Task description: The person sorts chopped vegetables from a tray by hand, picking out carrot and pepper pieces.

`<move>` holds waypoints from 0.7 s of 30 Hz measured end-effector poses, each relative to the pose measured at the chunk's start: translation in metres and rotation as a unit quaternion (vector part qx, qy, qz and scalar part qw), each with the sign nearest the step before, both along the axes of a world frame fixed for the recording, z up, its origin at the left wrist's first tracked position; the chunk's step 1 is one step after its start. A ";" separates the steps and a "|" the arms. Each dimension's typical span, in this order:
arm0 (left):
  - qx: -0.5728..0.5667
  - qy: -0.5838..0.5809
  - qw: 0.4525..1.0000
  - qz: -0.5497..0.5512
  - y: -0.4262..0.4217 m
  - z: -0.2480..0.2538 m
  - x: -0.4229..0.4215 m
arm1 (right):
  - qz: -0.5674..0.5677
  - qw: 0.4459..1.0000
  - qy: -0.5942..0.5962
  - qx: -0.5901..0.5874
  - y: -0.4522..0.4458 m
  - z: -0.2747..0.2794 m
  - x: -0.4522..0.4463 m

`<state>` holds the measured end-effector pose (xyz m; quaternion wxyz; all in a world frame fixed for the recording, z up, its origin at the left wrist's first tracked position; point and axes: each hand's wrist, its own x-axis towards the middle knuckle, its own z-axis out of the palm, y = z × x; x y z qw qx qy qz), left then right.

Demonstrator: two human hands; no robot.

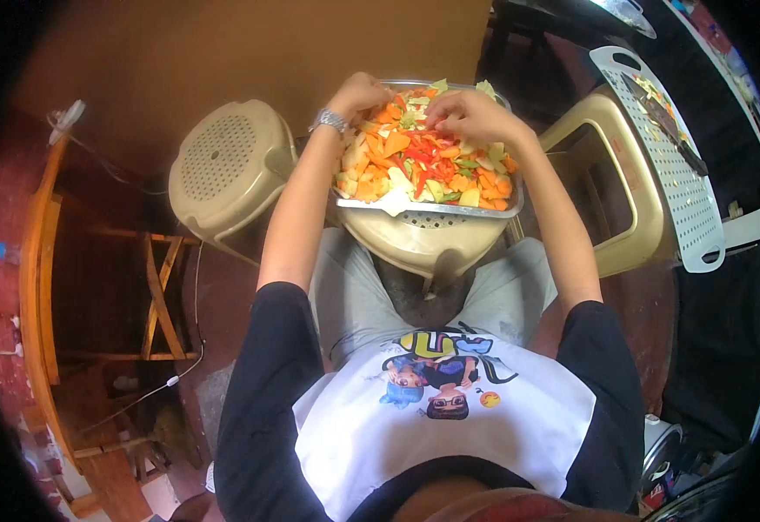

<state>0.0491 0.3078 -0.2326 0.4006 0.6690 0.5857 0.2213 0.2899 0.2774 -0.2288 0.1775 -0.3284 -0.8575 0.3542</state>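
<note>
A metal tray (476, 211) full of cut vegetables rests on a beige plastic stool (397, 239) between my knees. Red pepper strips (428, 157) lie heaped in the middle, with orange carrot slices (389, 143) and pale green cabbage pieces (397, 181) around them. My left hand (361, 94), a watch on its wrist, reaches over the tray's far left side; its fingertips are hidden among the vegetables. Over the far middle, my right hand (467, 115) has its fingers bent and drawn together at the peppers. What they pinch is too small to make out.
Another beige stool (232, 157) stands to the left. At the right, a grey perforated cutting board (680, 187) lies on a further stool (606, 165), bearing a knife (671, 130) and vegetable scraps. A wooden frame (45, 261) and a white cord are at far left.
</note>
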 end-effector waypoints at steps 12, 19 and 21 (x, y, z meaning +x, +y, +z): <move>-0.067 -0.510 0.856 0.054 -0.040 -0.002 -0.028 | -0.047 0.974 -0.029 0.218 0.001 0.018 -0.032; -0.090 -0.594 0.793 0.102 -0.075 -0.011 -0.061 | 0.116 0.937 -0.114 0.309 -0.039 -0.007 -0.098; -0.047 -0.466 0.872 0.141 -0.089 -0.013 -0.067 | 0.101 0.957 -0.108 0.251 -0.031 -0.005 -0.093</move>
